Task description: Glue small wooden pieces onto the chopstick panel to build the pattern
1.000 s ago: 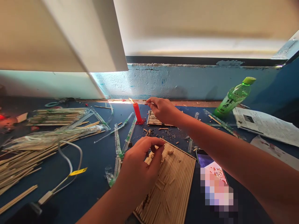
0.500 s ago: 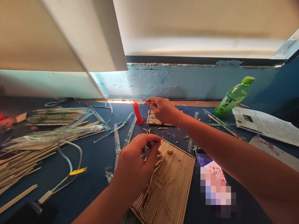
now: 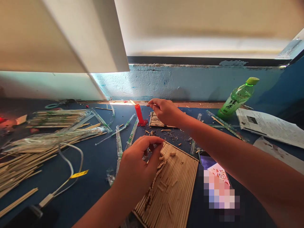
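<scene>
A lit red candle [image 3: 139, 114] stands on the table in a patch of melted red wax. My right hand [image 3: 166, 110] is closed in a pinch on a thin pale strip [image 3: 143, 104], whose far end is at the candle's top by the flame [image 3: 132, 102]. Its exact kind is too small to tell. Below, my left hand [image 3: 140, 161] has thumb and forefinger pinched together over the upper left corner of a panel of side-by-side wooden sticks [image 3: 180, 180]; anything between the fingertips is hidden. Small stick pieces and a beaded-looking row [image 3: 156, 179] lie on the panel.
Loose wooden sticks [image 3: 19, 167] and plastic wrappers [image 3: 57, 136] cover the left. A white cable [image 3: 82, 155] loops there. Behind my right hand lies a smaller stick panel [image 3: 156, 121]. A green tea bottle [image 3: 237, 98], papers [image 3: 270, 126] and a phone [image 3: 216, 177] are on the right.
The flame at the candle's top shows larger and leans left. Both hands stay almost where they were.
</scene>
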Demonstrator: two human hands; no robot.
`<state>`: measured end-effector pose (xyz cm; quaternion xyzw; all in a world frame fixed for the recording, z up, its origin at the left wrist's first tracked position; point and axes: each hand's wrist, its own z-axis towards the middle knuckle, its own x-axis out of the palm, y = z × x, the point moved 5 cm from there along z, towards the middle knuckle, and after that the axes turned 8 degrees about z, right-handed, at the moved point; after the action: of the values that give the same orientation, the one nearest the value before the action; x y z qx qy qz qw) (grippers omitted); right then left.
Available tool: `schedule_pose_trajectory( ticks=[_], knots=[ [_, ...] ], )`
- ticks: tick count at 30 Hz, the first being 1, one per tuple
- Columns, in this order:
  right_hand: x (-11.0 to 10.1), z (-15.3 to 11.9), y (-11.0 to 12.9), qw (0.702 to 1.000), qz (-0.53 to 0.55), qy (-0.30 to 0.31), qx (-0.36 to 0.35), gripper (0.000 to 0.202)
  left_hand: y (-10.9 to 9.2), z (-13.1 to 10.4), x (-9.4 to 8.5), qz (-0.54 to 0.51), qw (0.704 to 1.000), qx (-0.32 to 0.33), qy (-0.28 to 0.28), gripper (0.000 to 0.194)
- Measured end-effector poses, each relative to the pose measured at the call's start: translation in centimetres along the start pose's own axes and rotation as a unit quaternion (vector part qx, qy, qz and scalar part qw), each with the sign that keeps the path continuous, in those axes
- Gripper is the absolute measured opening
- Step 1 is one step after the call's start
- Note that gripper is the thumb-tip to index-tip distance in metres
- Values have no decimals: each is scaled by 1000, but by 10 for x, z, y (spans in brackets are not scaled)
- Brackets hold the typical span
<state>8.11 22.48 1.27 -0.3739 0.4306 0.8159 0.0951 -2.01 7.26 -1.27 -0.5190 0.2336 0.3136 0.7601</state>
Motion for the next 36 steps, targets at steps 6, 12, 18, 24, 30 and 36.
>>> schedule_pose_trajectory(
  ticks=[6, 12, 18, 24, 30, 36],
  knots=[
    [0, 0, 1, 1000, 3, 0, -3, 33, 0, -1, 2, -5, 1000, 2, 10, 14],
    [0, 0, 2, 1000, -1, -1, 0, 33, 1, -1, 2, -9, 1000, 2, 4, 14],
    [-1, -1, 4, 1000, -7, 3, 11, 33, 2, 0, 3, -5, 1000, 12, 4, 16],
    [0, 0, 3, 1000, -16, 6, 15, 33, 1, 0, 3, -5, 1000, 13, 3, 15],
    [0, 0, 3, 1000, -14, 2, 3, 32, 2, -1, 4, -4, 1000, 14, 4, 15],
    [0, 0, 2, 1000, -18, -2, 4, 32, 2, -1, 4, -1, 1000, 17, 7, 15]
  ],
)
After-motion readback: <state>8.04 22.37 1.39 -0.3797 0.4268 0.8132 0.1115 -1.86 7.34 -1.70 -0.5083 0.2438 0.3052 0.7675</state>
